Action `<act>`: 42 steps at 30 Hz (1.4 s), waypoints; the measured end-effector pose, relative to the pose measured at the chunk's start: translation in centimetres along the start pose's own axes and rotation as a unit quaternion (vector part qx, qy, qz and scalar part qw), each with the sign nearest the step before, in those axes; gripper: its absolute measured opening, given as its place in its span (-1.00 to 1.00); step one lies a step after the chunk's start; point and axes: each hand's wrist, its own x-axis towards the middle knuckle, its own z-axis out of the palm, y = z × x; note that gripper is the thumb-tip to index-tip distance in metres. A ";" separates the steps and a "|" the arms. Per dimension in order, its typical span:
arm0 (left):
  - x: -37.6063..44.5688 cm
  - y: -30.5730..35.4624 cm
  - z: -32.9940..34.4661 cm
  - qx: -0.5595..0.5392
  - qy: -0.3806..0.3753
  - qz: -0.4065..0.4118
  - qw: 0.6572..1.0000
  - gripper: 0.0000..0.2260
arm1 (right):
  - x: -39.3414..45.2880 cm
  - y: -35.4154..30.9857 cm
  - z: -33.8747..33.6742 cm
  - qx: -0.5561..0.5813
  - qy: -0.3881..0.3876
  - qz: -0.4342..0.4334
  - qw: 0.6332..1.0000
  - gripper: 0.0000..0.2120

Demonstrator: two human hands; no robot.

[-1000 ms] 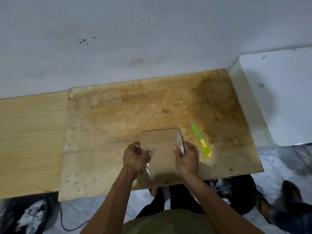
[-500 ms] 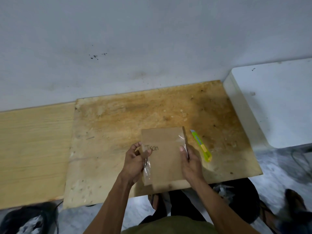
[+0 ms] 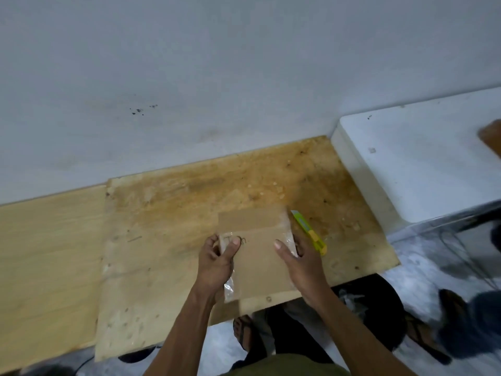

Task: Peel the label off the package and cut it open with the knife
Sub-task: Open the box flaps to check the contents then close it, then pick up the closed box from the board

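A flat brown package (image 3: 257, 256) with clear tape along its sides lies near the front edge of the stained plywood board (image 3: 168, 218). Handwriting sits at its upper left corner. My left hand (image 3: 217, 260) pinches that corner, thumb over the writing, where the label or tape is. My right hand (image 3: 299, 263) holds the package's right edge, thumb on top and fingers around the taped side. A green and yellow utility knife (image 3: 309, 232) lies on the board just right of the package, beside my right hand, untouched.
A white appliance or box (image 3: 423, 164) stands at the right, against the grey wall (image 3: 217, 77). A lighter wooden surface (image 3: 48, 261) adjoins the board on the left. Below the board are my feet in sandals (image 3: 244, 332) and a dark bag (image 3: 374, 316).
The camera view shifted, so the board sits lower in frame. My left thumb has slid up over the writing at the corner. Both hands stay on the package.
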 end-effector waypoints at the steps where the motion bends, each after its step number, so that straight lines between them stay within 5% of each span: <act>1: 0.0 0.0 0.6 0.008 0.008 0.000 1.000 -0.66 | -0.2 -0.1 -0.7 0.012 0.019 0.012 1.000 -0.61; 4: -0.2 -0.3 2.5 0.041 0.047 -0.009 0.998 -0.50 | -0.8 -0.5 -2.8 0.043 0.073 0.039 0.996 -0.64; 8: -0.2 -0.8 5.2 0.091 0.051 0.026 0.994 -0.53 | -1.2 -1.0 -4.8 0.066 0.117 0.053 0.989 -0.64; 12: -1.1 -1.2 8.3 0.187 -0.037 0.058 0.980 -0.72 | -1.8 -1.0 -7.6 0.057 0.182 0.037 0.981 -0.83; 17: -3.6 -2.2 15.1 0.220 -0.144 0.090 0.961 -0.79 | -3.4 0.5 -13.3 0.032 0.246 0.053 0.967 -0.57; 19: -4.6 -3.2 18.1 0.235 -0.163 0.088 0.954 -0.78 | -4.4 1.2 -16.1 0.044 0.288 0.073 0.954 -0.47; 24: -7.4 -8.1 24.6 0.272 -0.167 0.046 0.947 -0.54 | -7.9 4.0 -23.3 0.048 0.379 0.111 0.918 -0.59; 34: -13.3 -17.5 31.4 0.377 -0.188 0.074 0.904 -0.82 | -12.1 11.6 -32.9 0.046 0.399 0.198 0.894 -0.74; 42: -14.2 -22.0 32.0 0.518 -0.224 0.056 0.823 -0.66 | -12.9 16.3 -34.7 0.050 0.349 0.303 0.885 -0.79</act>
